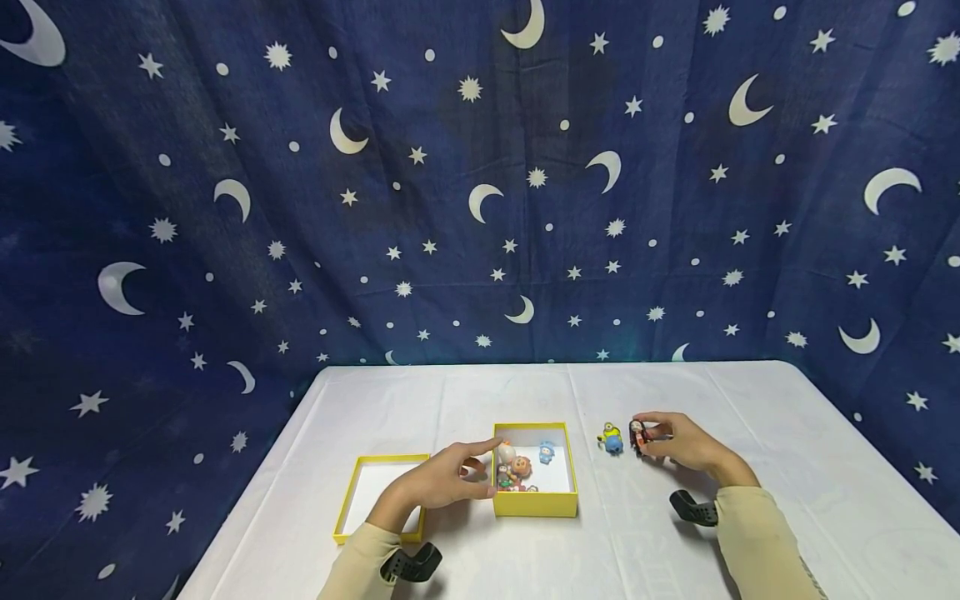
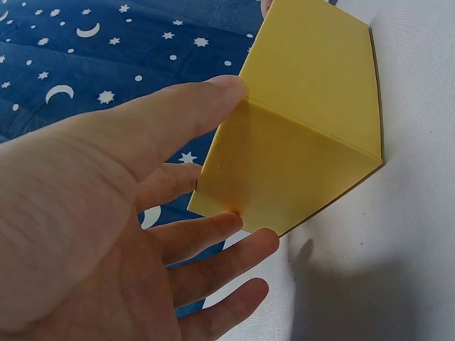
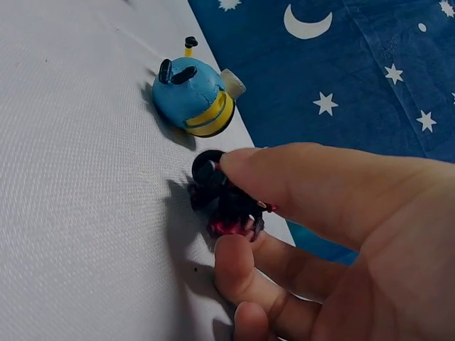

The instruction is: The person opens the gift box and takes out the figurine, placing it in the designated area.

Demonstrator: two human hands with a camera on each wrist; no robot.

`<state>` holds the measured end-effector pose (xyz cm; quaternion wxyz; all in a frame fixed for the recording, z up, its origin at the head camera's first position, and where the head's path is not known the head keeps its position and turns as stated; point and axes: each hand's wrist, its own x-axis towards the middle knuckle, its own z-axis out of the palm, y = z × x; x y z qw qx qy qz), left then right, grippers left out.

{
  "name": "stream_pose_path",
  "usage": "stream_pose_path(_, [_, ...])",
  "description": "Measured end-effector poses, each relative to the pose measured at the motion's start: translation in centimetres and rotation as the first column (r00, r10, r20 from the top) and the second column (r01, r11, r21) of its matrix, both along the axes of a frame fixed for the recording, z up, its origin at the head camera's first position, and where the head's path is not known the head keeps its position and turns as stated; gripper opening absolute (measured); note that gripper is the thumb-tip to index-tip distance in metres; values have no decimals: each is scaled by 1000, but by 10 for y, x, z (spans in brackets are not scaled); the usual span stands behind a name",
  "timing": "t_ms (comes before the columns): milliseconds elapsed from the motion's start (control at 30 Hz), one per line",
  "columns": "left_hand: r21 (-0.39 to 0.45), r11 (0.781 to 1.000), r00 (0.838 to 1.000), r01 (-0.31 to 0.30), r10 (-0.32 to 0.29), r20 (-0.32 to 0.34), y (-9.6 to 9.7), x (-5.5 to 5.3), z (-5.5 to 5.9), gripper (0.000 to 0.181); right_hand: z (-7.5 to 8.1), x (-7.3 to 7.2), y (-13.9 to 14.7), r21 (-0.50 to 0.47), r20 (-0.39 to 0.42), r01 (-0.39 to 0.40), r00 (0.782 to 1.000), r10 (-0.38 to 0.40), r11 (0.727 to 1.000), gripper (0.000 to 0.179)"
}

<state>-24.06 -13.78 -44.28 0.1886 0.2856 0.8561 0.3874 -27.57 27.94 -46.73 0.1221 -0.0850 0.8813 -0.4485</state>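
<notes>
My right hand (image 1: 686, 442) pinches a small dark-haired figurine (image 1: 638, 437) in black and red between thumb and fingertips, low over the white cloth. Just left of it a minion figurine (image 1: 612, 438), yellow and blue, lies with its feet toward the right wrist camera (image 3: 188, 92). My left hand (image 1: 448, 475) is spread along the left wall of a yellow box (image 1: 536, 504), thumb at the near corner and index finger at the far one. Its fingers look nearly straight in the left wrist view. Inside the box are several small figurines, a blue one (image 1: 547, 452) and an orange-haired one (image 1: 521, 467) among them.
A yellow-rimmed lid (image 1: 347, 508) with a white inside lies left of the box, partly behind my left hand and forearm. White cloth (image 1: 630, 533) covers the table. A dark blue curtain (image 1: 450, 250) with moons and stars hangs behind it.
</notes>
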Motion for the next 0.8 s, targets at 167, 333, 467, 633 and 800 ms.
stream_pose_path(167, [-4,1000,1000,-1,1,0,1,0,1,72,-3,0,2,-18,-21,-25,999,24,1000,62])
stream_pose_path(333, [1,1000,1000,-9,9,10,1,1,1,72,-6,-1,2,3,-29,-29,999,29,1000,61])
stream_pose_path(467, [-2,1000,1000,-9,9,3,1,1,1,72,-8,-2,1,26,-28,-9,1000,9,1000,60])
stream_pose_path(633, [-5,1000,1000,-6,6,-3,0,1,1,72,-7,-2,1,20,-17,10,1000,-10,1000,61])
stream_pose_path(800, [-7,1000,1000,-4,4,-6,0,1,1,72,-7,-5,1,38,0,52,999,-52,998,61])
